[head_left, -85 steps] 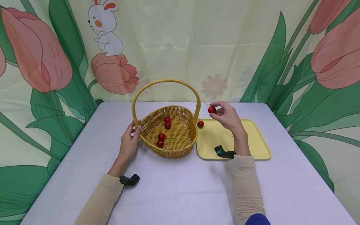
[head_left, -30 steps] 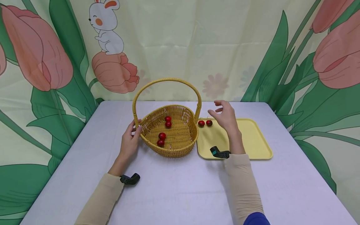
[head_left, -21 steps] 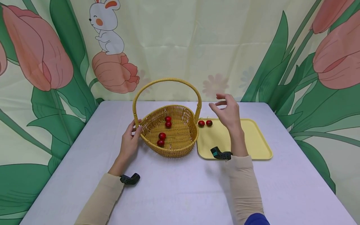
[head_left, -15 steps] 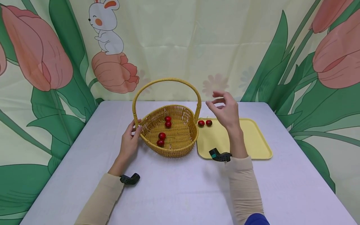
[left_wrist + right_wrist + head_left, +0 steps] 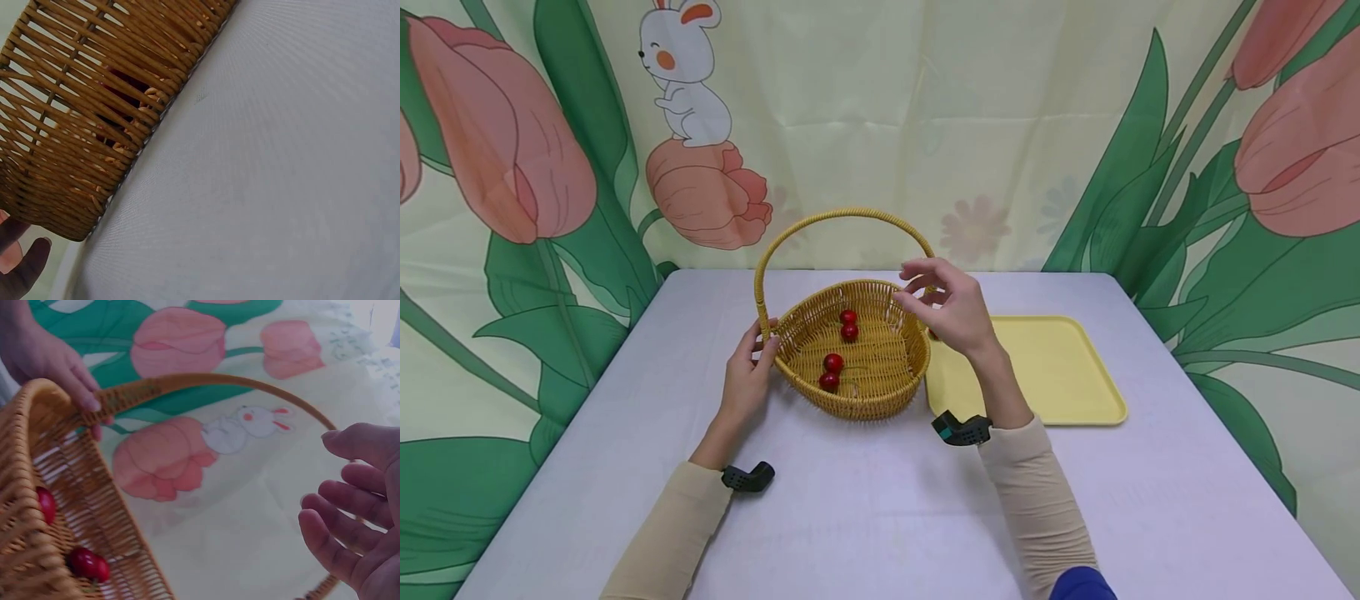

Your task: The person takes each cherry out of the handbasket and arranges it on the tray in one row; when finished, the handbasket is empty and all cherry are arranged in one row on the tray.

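My left hand (image 5: pixel 747 379) holds the left rim of a yellow wicker basket (image 5: pixel 867 409) at the foot of its tall handle (image 5: pixel 850 214), thumb in front. Inside the basket lie several red cherries: a pair near the back (image 5: pixel 849 332) and a pair at the front left (image 5: pixel 832 362). My right hand (image 5: pixel 953 310) hovers at the basket's right side, by the handle, its fingers loosely bent and holding nothing, as the right wrist view also shows. Behind that hand a sliver of a cherry (image 5: pixel 933 336) shows at the left edge of the yellow tray (image 5: pixel 1037 371).
The tray sits just right of the basket on a table with a white cloth (image 5: pixel 850 508). A curtain (image 5: pixel 865 125) printed with tulips and a rabbit hangs behind the table. The basket's handle arches high over its bowl.
My right hand let go of a cherry beside another one on the tray, rose, then moved left to the basket, now covering most of those cherries. My left hand stayed on the basket.
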Demonstrator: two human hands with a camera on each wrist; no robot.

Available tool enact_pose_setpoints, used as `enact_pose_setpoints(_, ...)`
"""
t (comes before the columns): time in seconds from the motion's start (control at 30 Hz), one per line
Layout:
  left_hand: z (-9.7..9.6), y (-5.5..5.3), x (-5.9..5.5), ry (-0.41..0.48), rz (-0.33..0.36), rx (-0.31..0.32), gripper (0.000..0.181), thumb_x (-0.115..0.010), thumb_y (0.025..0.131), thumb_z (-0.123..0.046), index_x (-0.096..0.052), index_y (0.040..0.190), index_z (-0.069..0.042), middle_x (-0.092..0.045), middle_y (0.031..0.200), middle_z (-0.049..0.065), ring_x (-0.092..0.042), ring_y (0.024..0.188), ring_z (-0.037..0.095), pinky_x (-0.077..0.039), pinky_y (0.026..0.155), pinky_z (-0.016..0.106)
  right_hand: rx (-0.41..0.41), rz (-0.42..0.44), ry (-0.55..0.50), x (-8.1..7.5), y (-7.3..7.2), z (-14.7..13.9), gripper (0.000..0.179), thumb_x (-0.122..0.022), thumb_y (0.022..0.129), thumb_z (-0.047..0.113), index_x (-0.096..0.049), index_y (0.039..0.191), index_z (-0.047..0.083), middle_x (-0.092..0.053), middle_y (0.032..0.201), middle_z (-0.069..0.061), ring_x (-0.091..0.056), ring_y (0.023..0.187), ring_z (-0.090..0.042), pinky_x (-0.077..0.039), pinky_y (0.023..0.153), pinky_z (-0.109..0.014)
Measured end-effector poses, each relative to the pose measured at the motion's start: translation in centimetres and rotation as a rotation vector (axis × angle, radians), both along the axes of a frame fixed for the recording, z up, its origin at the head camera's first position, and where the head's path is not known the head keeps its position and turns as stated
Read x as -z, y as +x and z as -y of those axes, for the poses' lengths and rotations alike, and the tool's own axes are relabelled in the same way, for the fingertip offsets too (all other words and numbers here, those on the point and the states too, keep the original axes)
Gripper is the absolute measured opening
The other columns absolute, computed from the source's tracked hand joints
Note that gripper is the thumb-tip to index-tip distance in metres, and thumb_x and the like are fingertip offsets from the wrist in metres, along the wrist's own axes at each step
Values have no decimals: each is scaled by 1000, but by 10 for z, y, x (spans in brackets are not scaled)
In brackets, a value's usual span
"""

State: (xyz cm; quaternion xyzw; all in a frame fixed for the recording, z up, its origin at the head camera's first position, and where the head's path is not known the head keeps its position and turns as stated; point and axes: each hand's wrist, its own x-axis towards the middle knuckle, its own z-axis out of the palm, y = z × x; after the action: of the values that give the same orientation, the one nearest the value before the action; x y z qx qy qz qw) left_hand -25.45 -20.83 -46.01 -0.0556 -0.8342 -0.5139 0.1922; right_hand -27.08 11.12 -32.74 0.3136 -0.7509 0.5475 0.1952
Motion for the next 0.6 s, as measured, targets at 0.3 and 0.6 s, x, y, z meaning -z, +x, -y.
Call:
enact_pose_setpoints(0.3,0,0,2,1,3,1,45,-47,106,-40,-45,149,-25,-50,150,4,-57,114,20,-47,77,17,-80,157,230,35,-14,36,39,-78,89,19,-65,123,7,-70,114,-12,-69,95,-20,-58,82,-36)
enact_pose_setpoints(0.6,0,0,1,28,12,20,44,-48,106,-36,-45,149,-28,-51,149,5,-56,114,22,-47,76,19,-169,230,410,57,-24,61,44,-76,90,20,-62,129,5,-68,121,-15,-68,98,-22,-58,82,-30)
